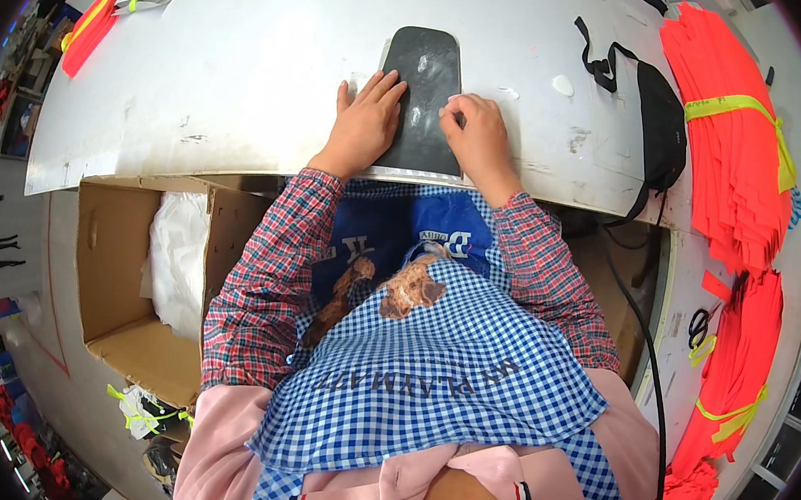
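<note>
A black flat panel (427, 95) with rounded far corners lies on the white table, close to its front edge. Pale smudges mark its surface, and a thin clear strip (413, 172) shows along its near end. My left hand (361, 125) rests with fingers stretched out, their tips on the panel's left side. At the panel's right edge, my right hand (481, 138) is closed, thumb and fingertips pressed together. Whatever may be between those fingers is too small to make out.
On the right are a black bag with straps (661, 122) and tied stacks of orange-red fabric (725, 145). Black scissors (699, 327) lie beside the lower stack. An open cardboard box (132, 340) with white material stands below the table at left. A black cable (654, 371) hangs at right.
</note>
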Motion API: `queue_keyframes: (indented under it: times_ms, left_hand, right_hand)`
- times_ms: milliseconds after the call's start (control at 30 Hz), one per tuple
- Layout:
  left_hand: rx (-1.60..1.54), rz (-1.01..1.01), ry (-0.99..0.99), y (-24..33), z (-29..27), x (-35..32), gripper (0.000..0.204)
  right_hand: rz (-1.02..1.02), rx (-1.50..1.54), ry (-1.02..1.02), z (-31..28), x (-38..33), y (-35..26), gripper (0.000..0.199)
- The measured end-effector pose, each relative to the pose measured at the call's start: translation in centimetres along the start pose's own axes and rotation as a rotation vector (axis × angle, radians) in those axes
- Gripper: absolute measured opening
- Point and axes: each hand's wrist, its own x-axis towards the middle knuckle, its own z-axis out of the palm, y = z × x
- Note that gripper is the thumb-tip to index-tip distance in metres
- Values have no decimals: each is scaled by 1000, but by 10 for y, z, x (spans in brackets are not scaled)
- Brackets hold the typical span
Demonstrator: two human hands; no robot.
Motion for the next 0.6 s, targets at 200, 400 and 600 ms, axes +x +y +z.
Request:
queue_keyframes:
  times_ms: [200, 400, 600]
  left_hand:
    - [26, -13, 3, 1, 2, -1, 40]
    - [45, 28, 78, -1, 6, -2, 40]
    - [35, 27, 94, -2, 9, -2, 40]
  right_hand:
    - [387, 198, -265, -1, 17, -11, 12]
    - [293, 75, -347, 11, 27, -13, 17]
    - [261, 58, -349, 14, 27, -14, 16]
